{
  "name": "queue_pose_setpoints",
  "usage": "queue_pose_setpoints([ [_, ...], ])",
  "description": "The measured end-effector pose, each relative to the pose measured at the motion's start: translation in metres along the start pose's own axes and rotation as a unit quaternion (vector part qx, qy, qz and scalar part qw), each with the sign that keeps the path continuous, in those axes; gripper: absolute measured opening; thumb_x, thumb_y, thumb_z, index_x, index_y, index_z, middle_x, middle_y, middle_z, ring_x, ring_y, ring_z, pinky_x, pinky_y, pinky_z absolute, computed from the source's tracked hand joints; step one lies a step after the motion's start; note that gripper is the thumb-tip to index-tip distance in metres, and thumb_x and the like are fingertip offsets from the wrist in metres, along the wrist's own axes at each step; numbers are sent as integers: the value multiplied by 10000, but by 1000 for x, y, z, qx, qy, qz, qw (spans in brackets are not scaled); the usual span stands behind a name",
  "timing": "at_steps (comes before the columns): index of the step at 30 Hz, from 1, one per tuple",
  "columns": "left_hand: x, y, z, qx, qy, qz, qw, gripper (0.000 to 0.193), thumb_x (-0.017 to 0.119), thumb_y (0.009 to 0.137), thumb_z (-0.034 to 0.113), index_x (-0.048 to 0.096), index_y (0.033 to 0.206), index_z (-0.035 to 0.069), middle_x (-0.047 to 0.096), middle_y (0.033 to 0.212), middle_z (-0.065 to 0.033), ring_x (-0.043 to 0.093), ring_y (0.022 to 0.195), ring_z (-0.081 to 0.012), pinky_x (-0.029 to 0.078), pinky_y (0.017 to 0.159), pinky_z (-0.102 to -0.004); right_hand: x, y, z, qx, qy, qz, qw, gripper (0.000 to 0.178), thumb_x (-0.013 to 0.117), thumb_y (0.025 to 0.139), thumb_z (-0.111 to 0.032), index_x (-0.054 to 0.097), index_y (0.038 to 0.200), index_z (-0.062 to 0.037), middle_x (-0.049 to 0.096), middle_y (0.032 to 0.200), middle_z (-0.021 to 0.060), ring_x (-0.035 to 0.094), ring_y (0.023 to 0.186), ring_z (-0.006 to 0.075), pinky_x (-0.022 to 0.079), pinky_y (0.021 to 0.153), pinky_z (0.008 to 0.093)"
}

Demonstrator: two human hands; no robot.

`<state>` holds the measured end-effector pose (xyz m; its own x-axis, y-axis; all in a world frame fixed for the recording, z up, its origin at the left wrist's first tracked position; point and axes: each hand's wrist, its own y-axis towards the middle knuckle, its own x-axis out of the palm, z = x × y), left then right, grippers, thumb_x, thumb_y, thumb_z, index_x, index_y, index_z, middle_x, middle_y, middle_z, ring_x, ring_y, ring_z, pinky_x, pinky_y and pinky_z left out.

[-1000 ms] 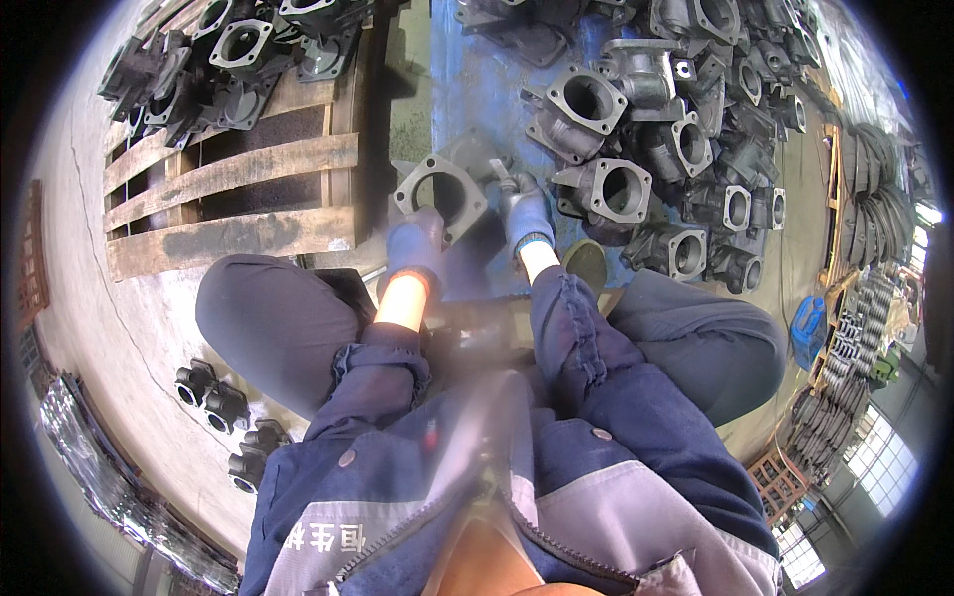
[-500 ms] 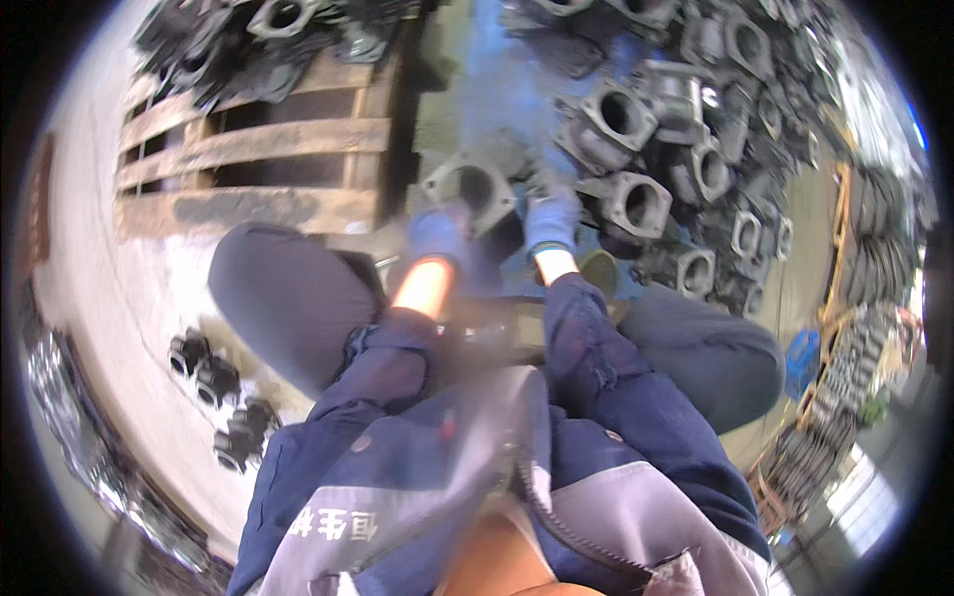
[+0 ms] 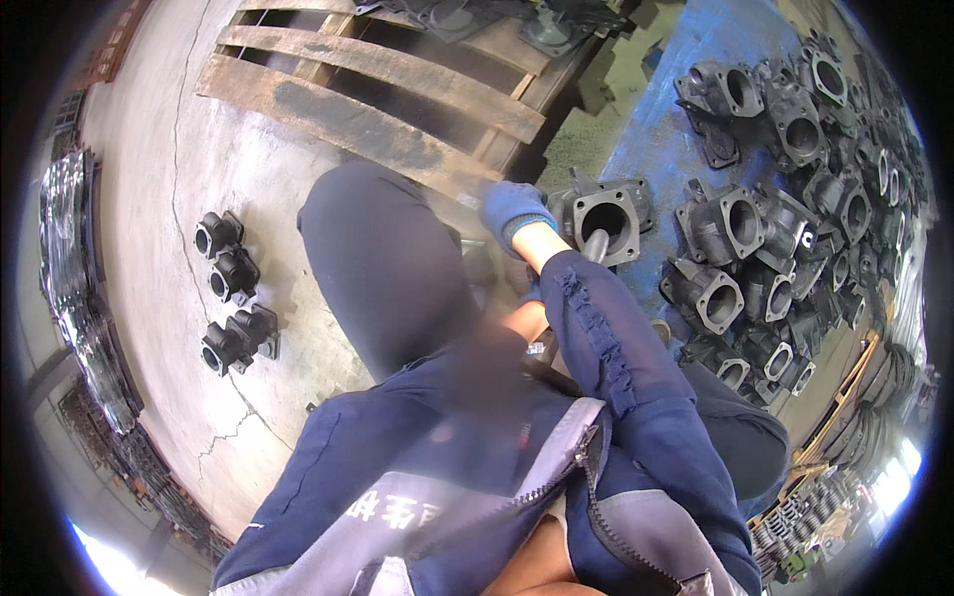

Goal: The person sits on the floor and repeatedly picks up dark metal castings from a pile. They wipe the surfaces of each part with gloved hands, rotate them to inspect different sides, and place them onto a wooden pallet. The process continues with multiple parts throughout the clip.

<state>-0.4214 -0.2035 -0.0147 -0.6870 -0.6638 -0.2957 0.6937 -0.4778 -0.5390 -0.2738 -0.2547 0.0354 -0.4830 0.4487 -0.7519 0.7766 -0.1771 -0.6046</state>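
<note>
While the right hand [image 3: 515, 211], in a blue fabric glove, lies near centre frame, its sleeved forearm [image 3: 581, 298] mostly hides the left hand [image 3: 534, 289] below; I cannot tell either grip. Just right of centre sits a dark-grey, square-flanged, round-bored metal casting [image 3: 608, 199].

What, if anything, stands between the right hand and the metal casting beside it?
Nothing visible: the blue-gloved right hand is just left of the casting. The right forearm partly hides the left hand, so I can't judge that one.
</note>
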Motion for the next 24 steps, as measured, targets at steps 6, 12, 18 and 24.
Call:
queue_pose_setpoints([
  [6, -6, 1, 20, 8, -50, -11, 999, 456, 575, 933, 246, 514, 1349, 69, 581, 1280, -196, 566, 1175, -315, 433, 1017, -383, 42, 8, 12, -9, -123, 5, 992, 292, 518, 897, -148, 706, 1117, -110, 727, 1053, 157, 715, 983, 300, 551, 775, 467],
  [12, -12, -2, 20, -3, -61, -18, 998, 468, 587, 924, 235, 508, 1352, 65, 577, 1284, -201, 561, 1182, -317, 433, 1018, -385, 48, 8, 10, -21, -72, 55, 996, 235, 550, 873, -140, 737, 1012, -108, 739, 1007, 145, 730, 909, 318, 550, 742, 471],
  [18, -14, -2, 22, -4, -61, -24, 998, 481, 599, 914, 225, 502, 1356, 60, 573, 1288, -205, 557, 1190, -318, 433, 1019, -387, 48, 4, 8, -50, -83, 28, 995, 214, 576, 863, -129, 742, 994, -98, 742, 978, 151, 732, 909, 315, 556, 715, 449],
  [24, -13, 1, 26, 5, -66, -30, 997, 495, 610, 905, 215, 496, 1360, 56, 569, 1292, -210, 553, 1197, -320, 433, 1020, -389, 43, 3, 5, -45, -55, 18, 997, 209, 594, 860, -111, 757, 990, -104, 744, 969, 152, 733, 904, 317, 560, 696, 446],
])
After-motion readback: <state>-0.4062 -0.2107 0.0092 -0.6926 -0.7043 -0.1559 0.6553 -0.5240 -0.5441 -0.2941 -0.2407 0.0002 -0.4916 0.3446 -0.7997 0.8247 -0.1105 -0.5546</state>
